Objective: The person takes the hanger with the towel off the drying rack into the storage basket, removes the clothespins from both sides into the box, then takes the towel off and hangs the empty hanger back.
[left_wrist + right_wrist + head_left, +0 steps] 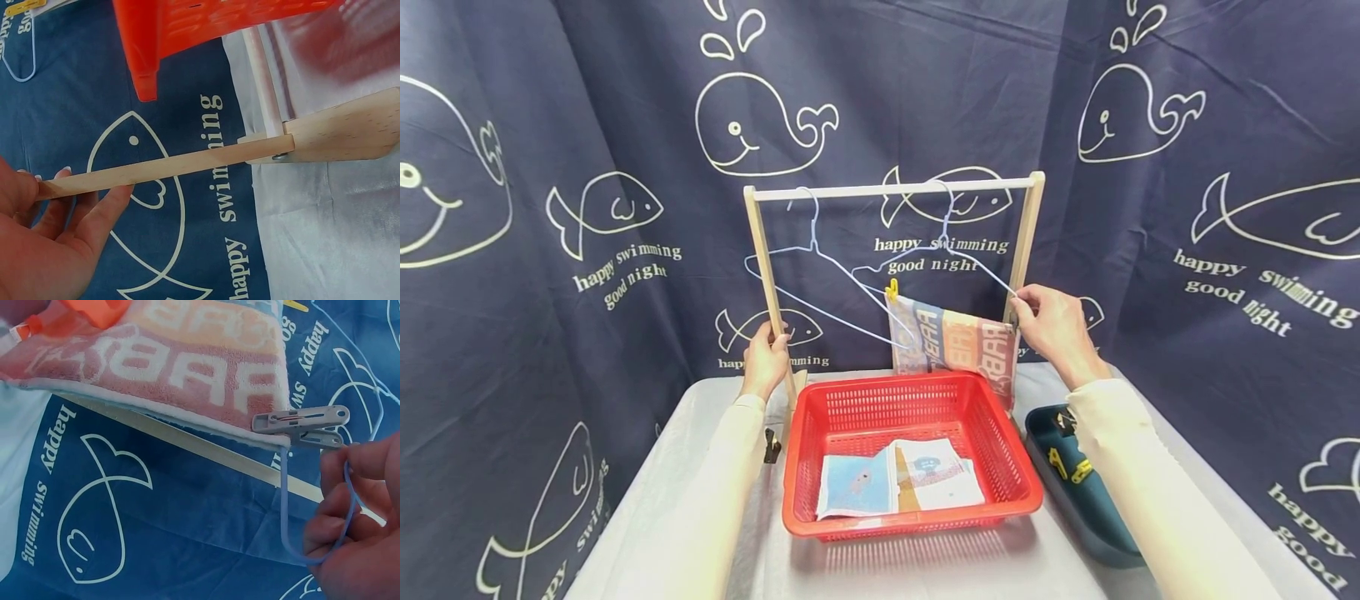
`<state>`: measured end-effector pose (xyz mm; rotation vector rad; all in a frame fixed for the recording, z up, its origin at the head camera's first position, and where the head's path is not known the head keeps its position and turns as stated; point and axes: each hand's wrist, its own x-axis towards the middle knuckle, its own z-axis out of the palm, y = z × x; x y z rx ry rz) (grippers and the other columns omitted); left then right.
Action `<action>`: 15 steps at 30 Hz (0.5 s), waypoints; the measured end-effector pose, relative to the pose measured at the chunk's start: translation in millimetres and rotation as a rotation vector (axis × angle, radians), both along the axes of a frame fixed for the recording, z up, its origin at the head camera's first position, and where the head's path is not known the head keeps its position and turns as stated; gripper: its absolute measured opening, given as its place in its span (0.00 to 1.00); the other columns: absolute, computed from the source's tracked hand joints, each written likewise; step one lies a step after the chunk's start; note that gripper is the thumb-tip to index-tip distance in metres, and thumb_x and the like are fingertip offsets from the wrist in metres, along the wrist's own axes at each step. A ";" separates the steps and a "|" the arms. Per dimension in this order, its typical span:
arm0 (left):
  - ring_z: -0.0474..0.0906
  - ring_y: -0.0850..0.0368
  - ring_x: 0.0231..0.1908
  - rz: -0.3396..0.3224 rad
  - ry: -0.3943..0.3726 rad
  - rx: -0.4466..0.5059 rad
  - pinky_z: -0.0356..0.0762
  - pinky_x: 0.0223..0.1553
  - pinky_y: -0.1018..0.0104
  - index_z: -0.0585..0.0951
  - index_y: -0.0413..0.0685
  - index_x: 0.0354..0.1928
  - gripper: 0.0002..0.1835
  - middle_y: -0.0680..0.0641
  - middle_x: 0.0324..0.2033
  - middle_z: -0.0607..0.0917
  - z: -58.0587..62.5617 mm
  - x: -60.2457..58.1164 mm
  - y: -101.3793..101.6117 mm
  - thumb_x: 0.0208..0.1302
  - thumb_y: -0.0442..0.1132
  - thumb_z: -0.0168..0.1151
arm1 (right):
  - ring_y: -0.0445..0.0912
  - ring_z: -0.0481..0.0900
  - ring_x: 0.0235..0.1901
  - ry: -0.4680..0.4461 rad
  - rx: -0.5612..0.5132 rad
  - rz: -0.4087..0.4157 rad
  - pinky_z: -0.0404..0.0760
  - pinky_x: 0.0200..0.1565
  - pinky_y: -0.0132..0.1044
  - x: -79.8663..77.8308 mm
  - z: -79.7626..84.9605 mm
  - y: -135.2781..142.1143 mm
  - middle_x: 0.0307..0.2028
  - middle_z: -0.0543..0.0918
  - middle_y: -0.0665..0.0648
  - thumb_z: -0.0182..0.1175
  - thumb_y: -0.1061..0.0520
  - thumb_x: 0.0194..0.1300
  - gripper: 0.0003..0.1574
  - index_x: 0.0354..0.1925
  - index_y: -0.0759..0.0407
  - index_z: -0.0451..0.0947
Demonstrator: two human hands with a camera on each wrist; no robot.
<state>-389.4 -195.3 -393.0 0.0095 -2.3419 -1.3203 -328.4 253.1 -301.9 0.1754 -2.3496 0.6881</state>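
My left hand (766,362) grips the left post (766,279) of a small wooden rack; in the left wrist view its fingers lie around the flat wood. A blue wire hanger (981,265) on the rack's bar bears a striped towel (958,342). My right hand (1060,329) holds this hanger's right end, with the wire between thumb and fingers in the right wrist view. Close to those fingertips, a grey clothespin (300,422) bites the towel's corner. A yellow clothespin (892,290) is at the towel's other upper corner. Another blue hanger (815,225) hangs bare on the left.
A red basket (917,527) with folded cloths (857,483) stands in front of the rack, overlapping the towel's lower edge in view. To its right is a dark teal tray (1112,542) with yellow clothespins (1081,472), partly behind my right forearm. A patterned curtain (880,83) surrounds the table.
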 end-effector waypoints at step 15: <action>0.81 0.40 0.57 0.004 0.000 0.000 0.72 0.62 0.42 0.78 0.48 0.63 0.16 0.41 0.54 0.87 -1.0 -0.8 -0.2 0.79 0.38 0.53 | 0.58 0.80 0.33 0.051 -0.008 -0.030 0.74 0.38 0.49 1.4 0.6 -0.1 0.33 0.88 0.62 0.60 0.57 0.73 0.11 0.42 0.62 0.86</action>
